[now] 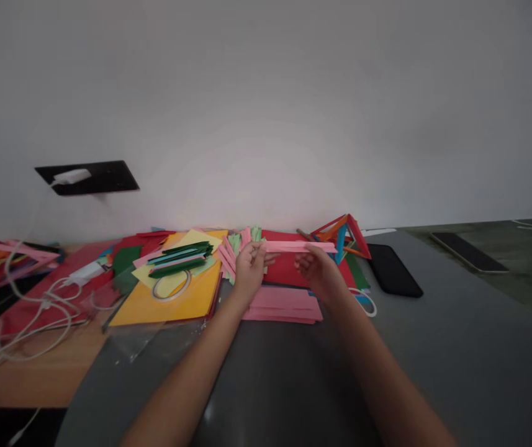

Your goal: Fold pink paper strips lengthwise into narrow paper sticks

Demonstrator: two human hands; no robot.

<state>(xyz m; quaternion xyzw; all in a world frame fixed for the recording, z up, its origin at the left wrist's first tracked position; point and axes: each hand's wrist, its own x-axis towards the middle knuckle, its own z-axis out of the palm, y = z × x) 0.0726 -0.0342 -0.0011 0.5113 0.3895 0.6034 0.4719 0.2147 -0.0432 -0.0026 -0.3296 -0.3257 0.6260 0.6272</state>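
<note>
Stretched level between my two hands is a narrow pink paper strip. My left hand pinches its left end, and my right hand grips it nearer the right, with the tip sticking out beyond the fingers. Below the hands, a stack of pink paper strips lies on the dark grey surface. Behind them is a red paper sheet. Pink and light green folded strips are bunched just left of my left hand.
Yellow-orange paper on the left bears green folded strips and a tape ring. Right of my hands stand a coloured paper frame and a black phone. White cables tangle far left. A second phone lies far right.
</note>
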